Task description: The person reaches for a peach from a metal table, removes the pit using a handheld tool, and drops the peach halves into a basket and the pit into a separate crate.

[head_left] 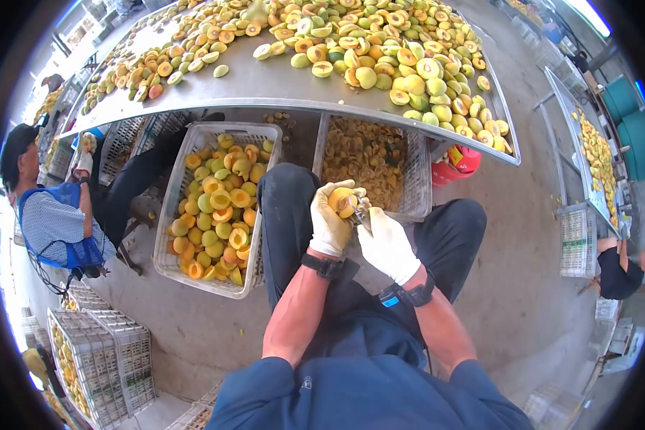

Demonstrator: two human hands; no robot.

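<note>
— What do the crates hold?

— The white crate [166, 236] beside the person's left knee is full of yellow and green fruit, some of it cut open. The second crate [419, 179], just ahead of the knees and partly under the table [265, 82], holds a brown heap that looks like pits.

— And the hands?

— Both wear white gloves. The left hand [328, 226] is closed around one yellow fruit [342, 201], held above the lap near the second crate's front rim. The right hand [388, 247] is wrapped tight on a small tool [363, 215], whose tip meets the fruit.

— What lies around them?

— The metal table carries a big pile of halved fruit [380, 43]. A red bucket [460, 159] stands under its right end. A co-worker in a blue vest [50, 215] sits to the left, with stacked crates [100, 358] near them. A further table [552, 89] with fruit stands at the right.

— Anything in the way?

— The table edge hides the far ends of both crates.
</note>
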